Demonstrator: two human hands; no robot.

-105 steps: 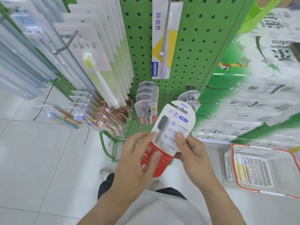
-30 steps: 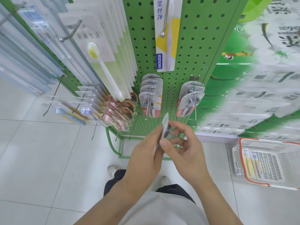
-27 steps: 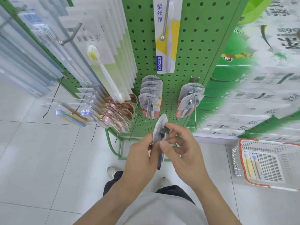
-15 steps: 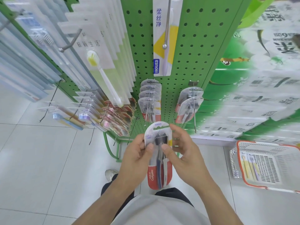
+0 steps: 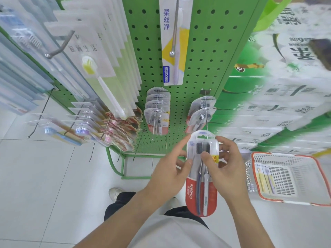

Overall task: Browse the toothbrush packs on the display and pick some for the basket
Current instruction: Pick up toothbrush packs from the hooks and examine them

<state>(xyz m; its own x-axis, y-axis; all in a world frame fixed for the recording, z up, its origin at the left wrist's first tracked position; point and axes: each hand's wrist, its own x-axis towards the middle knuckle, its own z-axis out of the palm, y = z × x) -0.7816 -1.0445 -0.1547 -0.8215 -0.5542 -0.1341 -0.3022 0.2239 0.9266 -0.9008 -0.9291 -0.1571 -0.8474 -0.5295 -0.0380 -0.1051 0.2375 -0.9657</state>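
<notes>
I hold a red and clear Colgate twin toothbrush pack [image 5: 201,187] upright in front of me, its front facing me. My left hand [image 5: 170,174] pinches its left edge with the thumb on the front and the forefinger stretched up along the side. My right hand [image 5: 225,169] grips the right edge, thumb pressed on the blister below the dark brush heads. The green pegboard display [image 5: 206,56] stands just beyond, with matching packs [image 5: 157,115] on hooks. The white basket with an orange rim [image 5: 320,169] sits on the floor at the right, with a toothbrush pack [image 5: 265,179] inside.
Long toothbrush packs [image 5: 100,72] hang on the display's left face, with smaller packs [image 5: 114,127] below them. Bare metal hooks [image 5: 59,47] stick out at several heights. Stacked tissue packages [image 5: 279,97] fill the right. White tiled floor lies below, with my shoe [image 5: 115,193] on it.
The pack was turned from its back, through edge-on, to front-facing. Both hands shifted to its side edges and moved slightly right.
</notes>
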